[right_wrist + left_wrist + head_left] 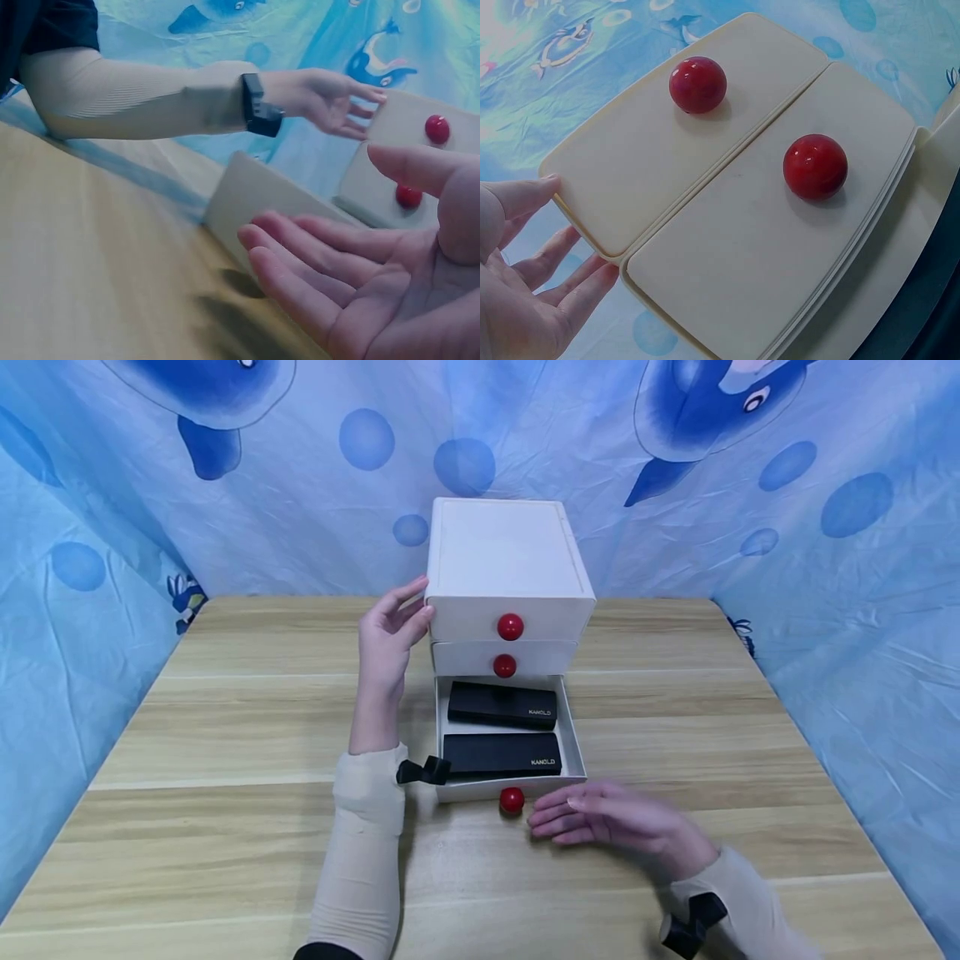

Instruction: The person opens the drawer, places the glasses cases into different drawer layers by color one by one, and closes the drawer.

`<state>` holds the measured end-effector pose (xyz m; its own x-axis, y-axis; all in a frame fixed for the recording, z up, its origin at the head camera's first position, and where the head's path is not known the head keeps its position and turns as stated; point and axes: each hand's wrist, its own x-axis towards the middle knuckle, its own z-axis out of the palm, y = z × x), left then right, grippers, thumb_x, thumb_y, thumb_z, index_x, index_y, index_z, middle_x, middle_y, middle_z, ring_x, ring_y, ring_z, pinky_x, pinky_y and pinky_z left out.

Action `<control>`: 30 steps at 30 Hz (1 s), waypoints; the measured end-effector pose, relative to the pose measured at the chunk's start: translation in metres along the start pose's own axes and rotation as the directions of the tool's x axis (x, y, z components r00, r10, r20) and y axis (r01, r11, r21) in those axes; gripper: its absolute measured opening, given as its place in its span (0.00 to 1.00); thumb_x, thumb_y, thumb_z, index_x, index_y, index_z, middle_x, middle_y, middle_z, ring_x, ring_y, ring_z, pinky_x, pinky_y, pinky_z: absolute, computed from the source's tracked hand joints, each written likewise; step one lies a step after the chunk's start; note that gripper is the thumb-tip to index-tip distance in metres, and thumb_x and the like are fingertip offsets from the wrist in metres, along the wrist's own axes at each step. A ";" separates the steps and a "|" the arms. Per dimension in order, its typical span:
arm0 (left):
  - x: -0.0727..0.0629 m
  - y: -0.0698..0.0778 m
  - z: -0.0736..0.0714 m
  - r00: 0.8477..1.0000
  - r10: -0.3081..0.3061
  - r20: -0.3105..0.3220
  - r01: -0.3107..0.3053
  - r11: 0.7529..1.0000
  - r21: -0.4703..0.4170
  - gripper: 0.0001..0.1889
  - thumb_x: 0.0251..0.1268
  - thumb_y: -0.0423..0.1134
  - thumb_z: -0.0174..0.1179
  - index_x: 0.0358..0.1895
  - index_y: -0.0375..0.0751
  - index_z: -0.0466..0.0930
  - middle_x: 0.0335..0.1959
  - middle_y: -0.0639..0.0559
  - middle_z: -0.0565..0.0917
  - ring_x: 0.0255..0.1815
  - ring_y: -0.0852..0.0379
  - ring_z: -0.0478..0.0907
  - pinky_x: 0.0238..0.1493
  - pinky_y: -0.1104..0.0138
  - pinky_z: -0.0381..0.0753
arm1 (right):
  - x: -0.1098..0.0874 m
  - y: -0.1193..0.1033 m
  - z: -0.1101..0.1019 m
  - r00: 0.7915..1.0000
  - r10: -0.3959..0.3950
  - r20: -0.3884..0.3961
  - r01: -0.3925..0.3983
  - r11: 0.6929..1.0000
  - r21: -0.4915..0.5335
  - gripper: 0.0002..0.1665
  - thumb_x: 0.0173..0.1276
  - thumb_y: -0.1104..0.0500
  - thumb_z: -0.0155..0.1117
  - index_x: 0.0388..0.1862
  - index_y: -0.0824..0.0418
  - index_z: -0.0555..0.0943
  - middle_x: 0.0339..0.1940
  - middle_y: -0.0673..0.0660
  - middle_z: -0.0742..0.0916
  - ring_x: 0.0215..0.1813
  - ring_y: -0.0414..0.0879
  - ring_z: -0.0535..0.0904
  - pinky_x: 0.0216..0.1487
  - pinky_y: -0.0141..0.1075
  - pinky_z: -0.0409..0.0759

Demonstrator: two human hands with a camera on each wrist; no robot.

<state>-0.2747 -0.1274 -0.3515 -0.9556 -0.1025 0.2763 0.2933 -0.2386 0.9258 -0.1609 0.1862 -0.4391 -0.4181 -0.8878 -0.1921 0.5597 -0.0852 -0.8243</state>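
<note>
A white drawer cabinet (pixel 502 547) with round red knobs stands near the back of the table. Its bottom drawer (pixel 576 745) is pulled out, while the two above are closed. Two black cases (pixel 501 754) marked KANOLD lie one behind the other in that drawer. My left hand (pixel 390 639) touches the cabinet's left side with its fingertips; the left wrist view shows the fingers spread along the edge. My right hand (pixel 618 818) is just right of the bottom drawer's red knob (pixel 512 800), apart from it, with fingers extended and nothing held.
A wooden table (pixel 225 827) lies beneath everything. Blue curtains (pixel 315 527) printed with whales and bubbles hang behind and at both sides. Black wrist cameras (pixel 692 927) are strapped over the light sleeves.
</note>
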 end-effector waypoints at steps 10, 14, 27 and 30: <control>-0.001 0.000 0.000 1.000 0.005 0.003 -0.005 1.000 -0.010 0.21 0.65 0.28 0.60 0.62 0.31 0.74 0.65 0.45 0.76 0.62 0.50 0.75 0.48 0.73 0.83 | 0.021 0.026 0.010 0.977 0.093 -0.193 -0.037 0.960 0.277 0.33 0.79 0.61 0.41 0.74 0.78 0.49 0.71 0.71 0.70 0.70 0.55 0.72 0.72 0.44 0.69; -0.001 0.000 0.001 1.000 0.005 -0.001 -0.005 1.000 -0.005 0.21 0.65 0.28 0.60 0.62 0.31 0.74 0.65 0.45 0.76 0.61 0.52 0.76 0.49 0.73 0.83 | 0.033 0.033 0.018 0.953 0.094 -0.288 0.019 0.930 0.367 0.35 0.78 0.60 0.45 0.74 0.77 0.48 0.68 0.72 0.72 0.69 0.56 0.73 0.72 0.44 0.70; -0.002 0.002 0.000 1.000 0.003 0.001 -0.003 1.000 -0.002 0.22 0.65 0.27 0.60 0.62 0.31 0.74 0.65 0.45 0.76 0.61 0.51 0.76 0.49 0.74 0.83 | 0.052 0.038 0.030 0.907 0.112 -0.406 0.096 0.884 0.458 0.37 0.77 0.56 0.50 0.75 0.72 0.49 0.58 0.65 0.83 0.61 0.50 0.80 0.68 0.40 0.74; -0.002 0.001 0.000 1.000 0.003 0.000 -0.003 1.000 -0.005 0.22 0.65 0.27 0.60 0.62 0.31 0.74 0.65 0.45 0.76 0.62 0.50 0.75 0.49 0.74 0.83 | 0.054 0.037 0.032 0.888 0.131 -0.440 0.106 0.875 0.473 0.38 0.76 0.56 0.52 0.75 0.72 0.50 0.58 0.65 0.83 0.60 0.50 0.81 0.68 0.39 0.75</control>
<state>-0.2727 -0.1273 -0.3509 -0.9548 -0.1035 0.2786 0.2959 -0.2431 0.9238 -0.1396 0.1210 -0.4628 -0.6131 -0.6010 -0.5129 0.7839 -0.3822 -0.4893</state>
